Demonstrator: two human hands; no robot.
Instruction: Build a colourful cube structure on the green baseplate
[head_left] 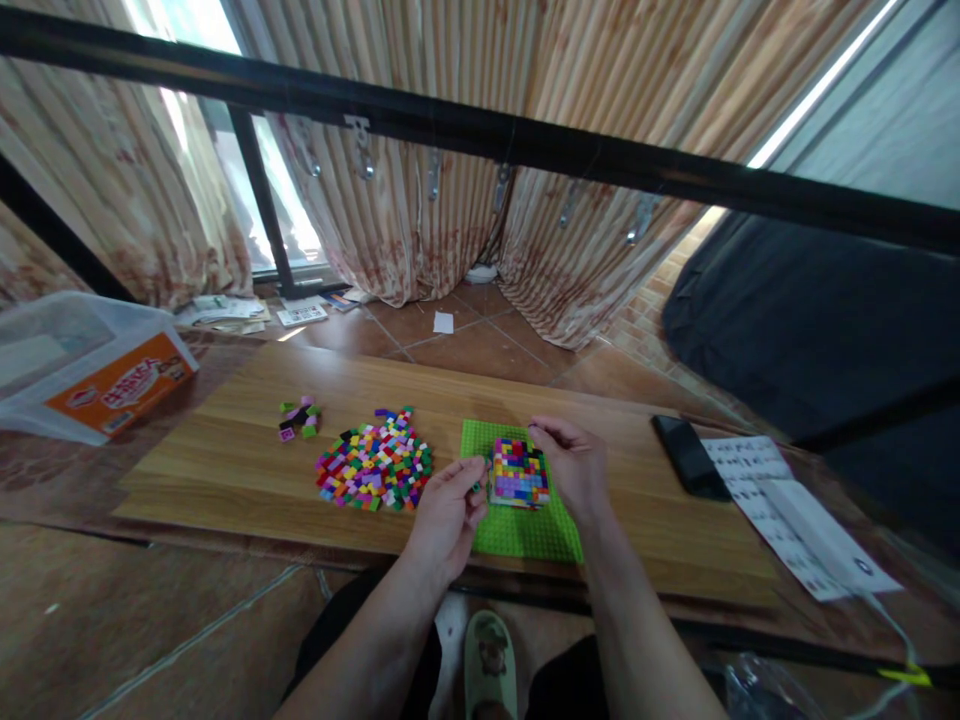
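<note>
A block of many-coloured toy bricks (pixel 520 472) stands on a green studded baseplate (pixel 525 535) before me. My left hand (pixel 448 512) is at the block's left side, its fingers closed around a small dark green toy brick that shows only in part. At the block's far right corner, my right hand (pixel 576 462) is closed in a pinch. A tiny dark toy brick seems to be between its fingertips, mostly hidden. Left of the baseplate lies a pile of loose toy bricks (pixel 375 462) in mixed colours.
A smaller group of bricks (pixel 300 418) lies farther left on the wooden table (pixel 225 470). A clear plastic bin (pixel 82 365) with an orange label stands at the left end. To the right are a black phone (pixel 690 456) and printed sheets (pixel 780 500). A dark bar (pixel 480 125) crosses overhead.
</note>
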